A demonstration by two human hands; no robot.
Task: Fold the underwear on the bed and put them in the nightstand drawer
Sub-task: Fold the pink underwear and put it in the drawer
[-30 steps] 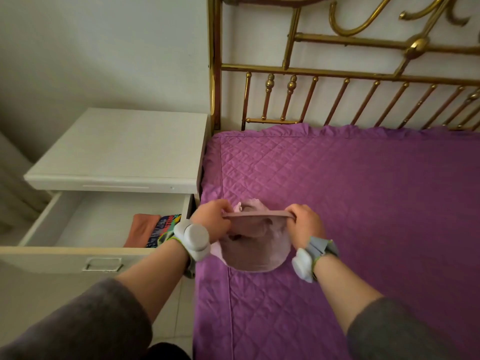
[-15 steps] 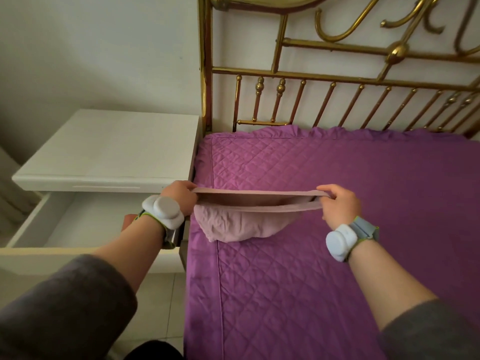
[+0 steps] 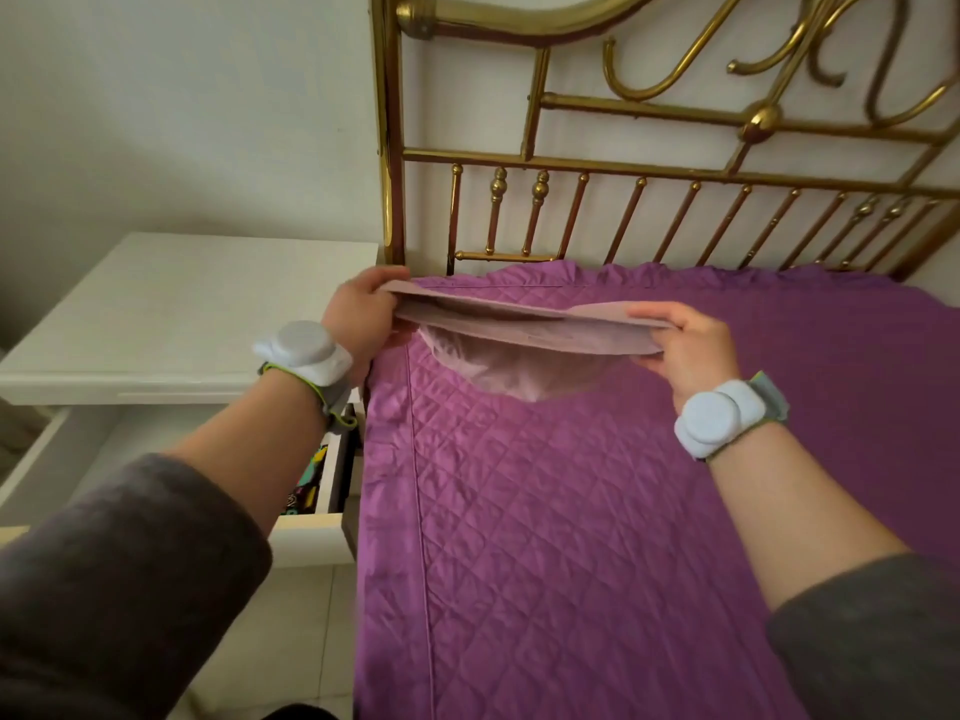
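A pale pink pair of underwear [image 3: 519,350] is stretched wide by its waistband above the purple quilted bed [image 3: 571,511]. My left hand [image 3: 361,314] grips the waistband's left end near the bed's left edge. My right hand [image 3: 685,345] grips the right end. The fabric sags between them toward the quilt. The white nightstand [image 3: 197,314] stands left of the bed, its drawer [image 3: 311,532] pulled open under my left forearm, with a colourful patterned garment [image 3: 306,485] showing inside.
A brass headboard [image 3: 623,163] with vertical bars rises behind the bed against a white wall. A narrow gap of pale tiled floor [image 3: 291,641] runs between nightstand and bed. Both wrists wear grey-white band devices.
Both hands have pulled apart, stretching the waistband from bunched to wide, and lifted the underwear up and toward the headboard. The view has moved closer.
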